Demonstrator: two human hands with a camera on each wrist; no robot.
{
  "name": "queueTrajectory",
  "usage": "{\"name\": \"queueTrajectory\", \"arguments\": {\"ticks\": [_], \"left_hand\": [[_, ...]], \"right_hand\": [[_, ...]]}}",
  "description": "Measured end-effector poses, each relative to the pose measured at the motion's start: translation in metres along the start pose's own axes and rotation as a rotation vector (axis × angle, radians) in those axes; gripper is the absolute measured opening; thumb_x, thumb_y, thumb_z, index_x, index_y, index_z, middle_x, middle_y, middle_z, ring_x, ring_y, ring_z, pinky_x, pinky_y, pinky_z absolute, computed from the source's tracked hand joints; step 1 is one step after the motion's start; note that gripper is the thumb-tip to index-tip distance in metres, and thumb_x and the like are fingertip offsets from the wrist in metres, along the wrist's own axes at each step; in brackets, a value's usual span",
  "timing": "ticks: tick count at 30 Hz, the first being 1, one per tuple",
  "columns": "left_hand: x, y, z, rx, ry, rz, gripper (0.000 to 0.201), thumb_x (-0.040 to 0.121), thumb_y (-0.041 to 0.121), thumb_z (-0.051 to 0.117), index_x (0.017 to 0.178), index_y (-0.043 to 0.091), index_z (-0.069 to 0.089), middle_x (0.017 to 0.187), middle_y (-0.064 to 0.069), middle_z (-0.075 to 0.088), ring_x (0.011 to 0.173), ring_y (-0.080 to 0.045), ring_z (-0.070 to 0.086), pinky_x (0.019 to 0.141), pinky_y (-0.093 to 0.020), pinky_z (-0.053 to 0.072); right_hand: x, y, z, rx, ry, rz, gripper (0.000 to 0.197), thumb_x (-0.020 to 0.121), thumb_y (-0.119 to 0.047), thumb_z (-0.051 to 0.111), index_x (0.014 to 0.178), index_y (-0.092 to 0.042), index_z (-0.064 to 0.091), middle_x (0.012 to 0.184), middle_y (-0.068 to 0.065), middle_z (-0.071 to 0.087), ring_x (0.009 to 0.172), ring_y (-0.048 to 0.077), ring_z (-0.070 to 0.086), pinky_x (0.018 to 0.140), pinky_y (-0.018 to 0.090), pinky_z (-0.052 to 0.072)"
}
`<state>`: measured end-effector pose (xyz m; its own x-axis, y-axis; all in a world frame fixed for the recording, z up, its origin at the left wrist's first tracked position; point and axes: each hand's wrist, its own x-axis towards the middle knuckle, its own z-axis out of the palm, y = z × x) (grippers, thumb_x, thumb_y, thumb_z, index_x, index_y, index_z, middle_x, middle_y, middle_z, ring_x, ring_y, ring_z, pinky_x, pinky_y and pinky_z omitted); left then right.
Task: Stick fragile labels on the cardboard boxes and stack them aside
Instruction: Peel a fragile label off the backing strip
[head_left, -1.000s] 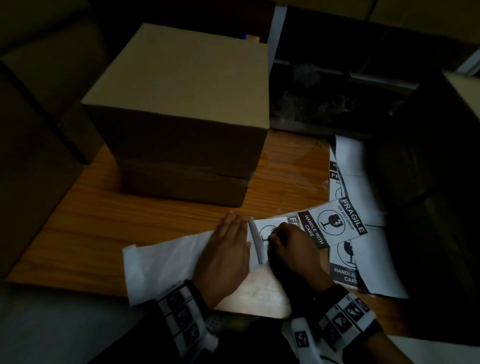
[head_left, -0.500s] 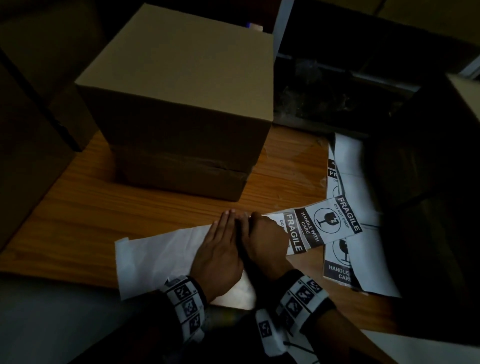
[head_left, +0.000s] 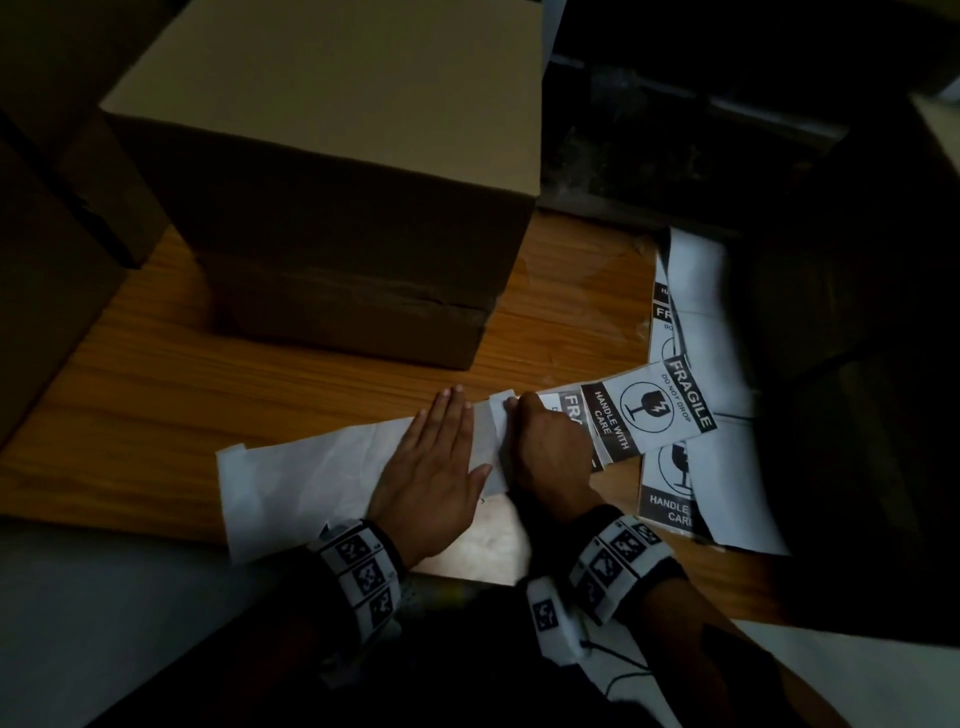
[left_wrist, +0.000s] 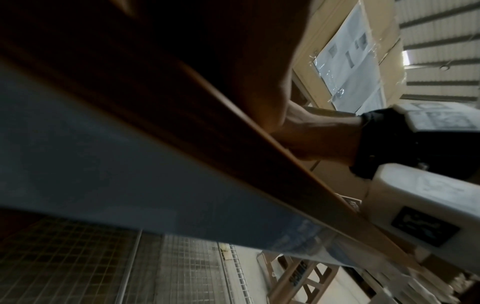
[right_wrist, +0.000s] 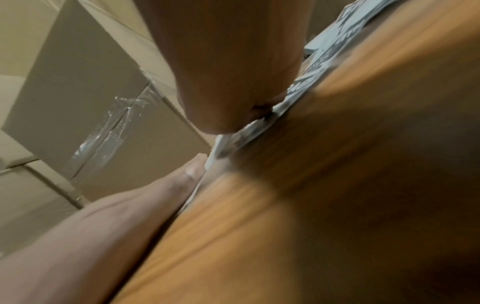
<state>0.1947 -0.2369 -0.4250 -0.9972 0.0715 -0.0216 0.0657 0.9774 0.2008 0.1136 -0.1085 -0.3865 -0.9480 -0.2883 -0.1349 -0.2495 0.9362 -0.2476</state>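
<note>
Left hand (head_left: 434, 470) lies flat, fingers straight and released, pressing the white backing strip (head_left: 306, 478) onto the worktop (head_left: 171, 395) near its front edge. Right hand (head_left: 551, 451), just beside it, has fingers curled, pinching the edge of a fragile label (head_left: 652, 408). Cardboard box (head_left: 332, 171) stands toward the worktop's rear edge, more label sheets (head_left: 691, 332) along the right edge.

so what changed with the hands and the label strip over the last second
The right hand slid left along the label strip, closing up beside the left hand, and now pinches the lifted edge; the curled-up flap seen earlier lies lower. The left hand stayed flat, pressing the white backing paper. The cardboard box stayed put, unlabelled.
</note>
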Motion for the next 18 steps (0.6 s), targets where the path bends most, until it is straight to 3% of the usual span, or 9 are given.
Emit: {"name": "queueTrajectory", "arguments": {"ticks": [5,12,18], "left_hand": [[0.0,0.0,-0.001,-0.014,-0.01,-0.008,0.073,0.098,0.047,0.019,0.152,-0.002,0.018,0.161,-0.019,0.011,0.15,-0.029,0.012,0.121,-0.043,0.013],[0.0,-0.001,-0.001,-0.034,-0.03,-0.014,0.074,0.098,0.049,0.015,0.153,-0.001,0.012,0.162,-0.018,0.005,0.151,-0.028,0.006,0.122,-0.044,0.013],[0.0,-0.001,-0.003,-0.046,-0.045,-0.012,0.075,0.098,0.049,0.013,0.153,-0.001,0.012,0.162,-0.018,0.004,0.151,-0.028,0.005,0.122,-0.045,0.015]], "right_hand": [[0.001,0.005,-0.007,-0.005,-0.035,0.03,0.035,0.104,-0.039,0.033,0.108,-0.013,0.055,0.089,0.014,0.07,0.085,0.035,0.067,0.069,0.037,0.043],[0.001,0.013,-0.007,0.007,-0.006,0.055,0.034,0.104,-0.039,0.034,0.104,-0.013,0.055,0.084,0.013,0.069,0.078,0.033,0.067,0.064,0.034,0.041],[-0.001,0.018,-0.012,0.047,0.021,0.077,0.037,0.104,-0.041,0.031,0.102,-0.013,0.055,0.084,0.014,0.069,0.082,0.035,0.066,0.072,0.04,0.045]]}}
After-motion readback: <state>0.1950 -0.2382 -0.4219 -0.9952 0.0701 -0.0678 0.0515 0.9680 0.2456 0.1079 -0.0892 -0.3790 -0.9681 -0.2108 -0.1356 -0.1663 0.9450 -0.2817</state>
